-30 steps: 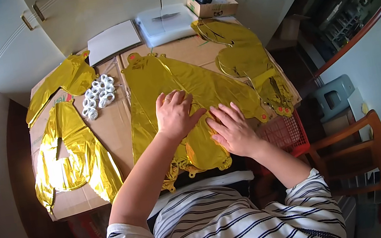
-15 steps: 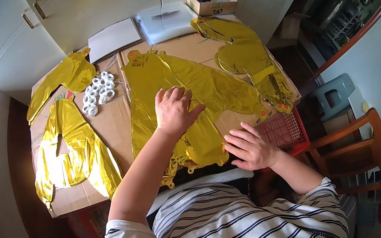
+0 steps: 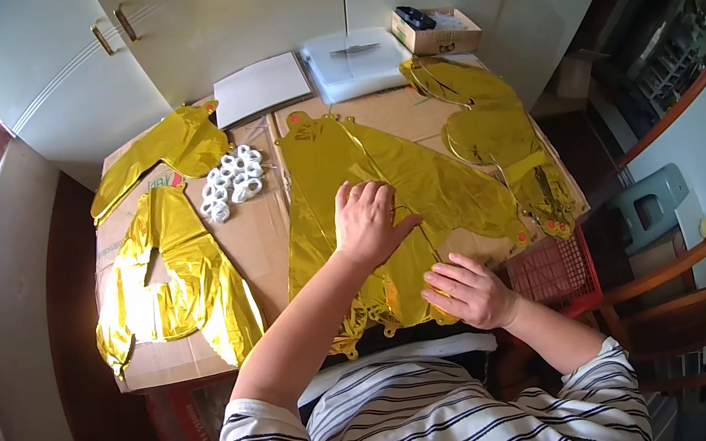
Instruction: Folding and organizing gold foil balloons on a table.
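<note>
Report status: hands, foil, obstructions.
Left hand on middle gold foil piece; right hand at its near right edge. Foil spread over cardboard. White rolls off left.

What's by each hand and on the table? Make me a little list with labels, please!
Left hand: on middle gold foil, fingers slightly bent
Right hand: at that foil's near right edge
Left side: far gold foil, near gold foil
White rings: bunched left of the middle foil
Right side: curvy gold foil
Back: white board, clear plastic stack, small box
Underneath: brown cardboard
</note>
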### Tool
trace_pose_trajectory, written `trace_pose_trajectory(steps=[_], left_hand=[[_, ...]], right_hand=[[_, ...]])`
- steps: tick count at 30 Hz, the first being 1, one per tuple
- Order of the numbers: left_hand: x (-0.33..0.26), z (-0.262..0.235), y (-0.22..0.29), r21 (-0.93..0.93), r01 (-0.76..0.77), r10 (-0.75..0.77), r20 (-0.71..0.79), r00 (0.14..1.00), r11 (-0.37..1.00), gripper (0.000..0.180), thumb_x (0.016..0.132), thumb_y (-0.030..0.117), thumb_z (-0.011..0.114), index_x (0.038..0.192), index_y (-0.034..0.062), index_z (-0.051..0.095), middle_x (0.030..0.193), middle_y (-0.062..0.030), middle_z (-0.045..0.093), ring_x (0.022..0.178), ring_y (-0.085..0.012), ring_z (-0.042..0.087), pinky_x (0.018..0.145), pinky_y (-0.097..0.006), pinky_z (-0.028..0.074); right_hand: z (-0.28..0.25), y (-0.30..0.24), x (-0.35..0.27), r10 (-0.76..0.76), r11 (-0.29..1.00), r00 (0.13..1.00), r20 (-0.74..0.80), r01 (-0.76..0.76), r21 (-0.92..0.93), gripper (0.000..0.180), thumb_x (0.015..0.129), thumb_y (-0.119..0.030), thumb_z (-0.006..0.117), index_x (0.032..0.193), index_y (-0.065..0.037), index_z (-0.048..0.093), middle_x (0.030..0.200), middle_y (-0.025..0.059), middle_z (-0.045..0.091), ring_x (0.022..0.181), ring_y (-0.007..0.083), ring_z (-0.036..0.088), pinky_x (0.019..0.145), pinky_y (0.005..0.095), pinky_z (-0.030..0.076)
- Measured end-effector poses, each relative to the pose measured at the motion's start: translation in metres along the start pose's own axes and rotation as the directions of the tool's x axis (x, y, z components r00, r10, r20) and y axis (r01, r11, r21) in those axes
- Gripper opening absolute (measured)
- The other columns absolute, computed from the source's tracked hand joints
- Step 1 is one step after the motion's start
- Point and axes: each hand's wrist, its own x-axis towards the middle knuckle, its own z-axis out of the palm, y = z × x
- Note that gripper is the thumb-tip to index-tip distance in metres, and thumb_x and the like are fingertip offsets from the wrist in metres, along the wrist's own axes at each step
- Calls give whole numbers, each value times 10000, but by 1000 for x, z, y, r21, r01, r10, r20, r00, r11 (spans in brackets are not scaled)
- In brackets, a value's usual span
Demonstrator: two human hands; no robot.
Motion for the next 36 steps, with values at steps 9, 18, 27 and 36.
trace_pose_trajectory(steps=[9,18,27,36], left_hand=[[19,-11,-5,-63,139,-128,151,980,988,327,914,408,637,919,95,733,1041,-62,692,1069,-273,603,1036,-438,359],[26,-49,-16,-241,182,-193,-24,981,953,186,881,224,710,955,53,722,1045,-113,702,1013,-279,657,973,-442,455],[-124,-148,-5,-159,232,-239,-29,970,960,173,809,102,728,971,51,692,1012,-121,688,948,-303,658,853,-404,490],[-204,-140,26,47,107,-109,41,993,993,559,710,238,803,1229,103,648,1235,-111,605,1228,-309,530,1035,-498,400]], right_hand=[[-3,3,3,-1,998,1000,13,0,66,312,879,-166,530,1124,-77,701,1186,122,667,1115,278,620,1050,483,435],[-7,8,9,-15,996,1000,18,13,85,301,873,-121,551,1131,-79,701,1148,111,668,1104,257,621,1074,482,413],[-12,8,11,-33,997,999,-29,35,68,244,882,-146,585,1076,-71,712,1154,109,672,1108,250,631,1085,477,413],[-12,17,8,-33,996,999,-22,35,85,228,878,-123,590,1061,-72,716,1152,112,685,1099,259,644,1068,477,430]])
